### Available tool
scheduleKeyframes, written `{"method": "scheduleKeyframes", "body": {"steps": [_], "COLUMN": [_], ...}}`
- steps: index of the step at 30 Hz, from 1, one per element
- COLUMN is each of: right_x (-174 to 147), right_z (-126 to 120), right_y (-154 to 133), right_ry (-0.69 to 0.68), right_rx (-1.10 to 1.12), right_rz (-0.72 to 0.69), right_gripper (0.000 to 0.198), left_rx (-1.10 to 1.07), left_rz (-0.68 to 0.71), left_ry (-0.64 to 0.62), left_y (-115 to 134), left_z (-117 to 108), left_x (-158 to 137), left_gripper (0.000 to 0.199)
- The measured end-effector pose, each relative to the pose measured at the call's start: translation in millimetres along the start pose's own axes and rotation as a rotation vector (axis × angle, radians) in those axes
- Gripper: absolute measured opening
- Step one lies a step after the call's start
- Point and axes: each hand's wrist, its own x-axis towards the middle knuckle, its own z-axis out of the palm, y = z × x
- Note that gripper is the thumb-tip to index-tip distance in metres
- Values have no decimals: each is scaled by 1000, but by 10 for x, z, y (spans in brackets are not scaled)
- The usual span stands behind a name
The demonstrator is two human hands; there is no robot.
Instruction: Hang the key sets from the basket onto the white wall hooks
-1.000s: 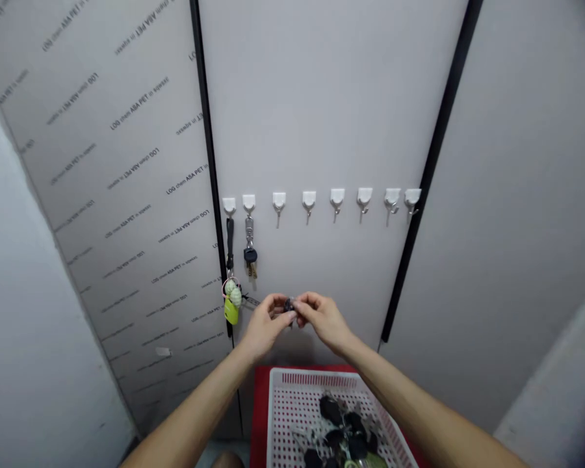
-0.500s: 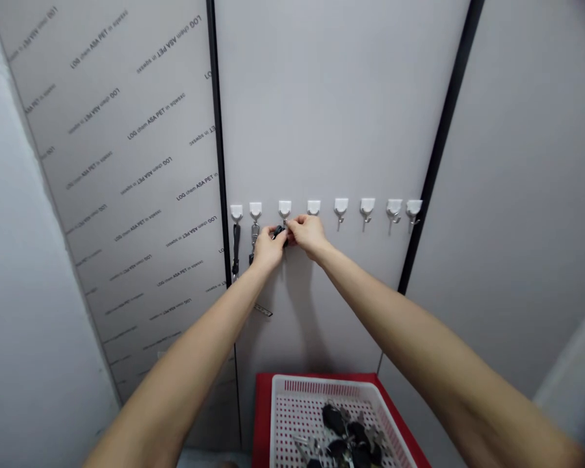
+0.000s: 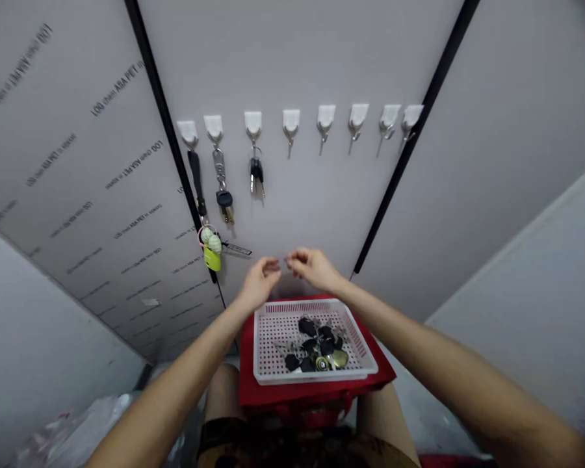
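My left hand [image 3: 260, 281] is in the air just above the far left corner of a white plastic basket [image 3: 258, 344]. Its fingers are loosely bent and apart, with nothing in them. Facing it across a small gap, my right hand [image 3: 316, 268] has half-curled fingers and shows nothing in its grasp. Inside the basket lies a pile of keys [image 3: 316, 344] with black heads. Above my hands, a ring of black-headed keys [image 3: 256, 170] hangs from the third wall hook [image 3: 253, 123] from the left.
A black strap [image 3: 195, 175] with a green tag hangs at far left, beside a metal clip with keys [image 3: 225, 203]. Several bare hooks [image 3: 291, 123] continue rightward. Under the basket is a red box [image 3: 316, 390]; plastic bags [image 3: 92, 429] lie at lower left.
Both hands have let go of the keys at the third hook and come down toward the basket. The keys now hang there freely. My view has tilted down.
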Motion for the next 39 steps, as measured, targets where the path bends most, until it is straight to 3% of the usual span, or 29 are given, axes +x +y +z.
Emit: {"method": "scheduleKeyframes", "body": {"steps": [2,5,8,12,16,25,29,35,39], "right_x": [-365,-743,-897,-912,-899,-898,-846,-755,-693], "right_z": [103,158,162,215,263,268,259,247,231], "right_y": [336,664,783,818,844,779,649,376,303], "right_ry": [-154,-234,-247,-248,-199,-82,-57,-17,109], "right_rx": [-138,-390,-586,-633,-443,387,670,821,797], "right_rz": [72,124,104,113,127,281,337,346,318], "right_gripper": [18,22,27,18,13,11,15,16,17], "left_rx": [127,377,560,660,615,382,150,-385,-415], "left_rz": [-46,-38,66,81,88,44,-11,-191,-267], "left_ry": [-158,-277,-315,-337,-342,-371,-340,-341,-344], "left_y": [-272,-515,-598,-655,-692,-701,-692,-613,-583], "left_z": [175,384,510,586,596,594,601,655,627], "left_x": [-212,-422,-493,-491,-498,-491,-492,-499,-506], "left_gripper": [25,26,30,32,33,18,27,33,21]}}
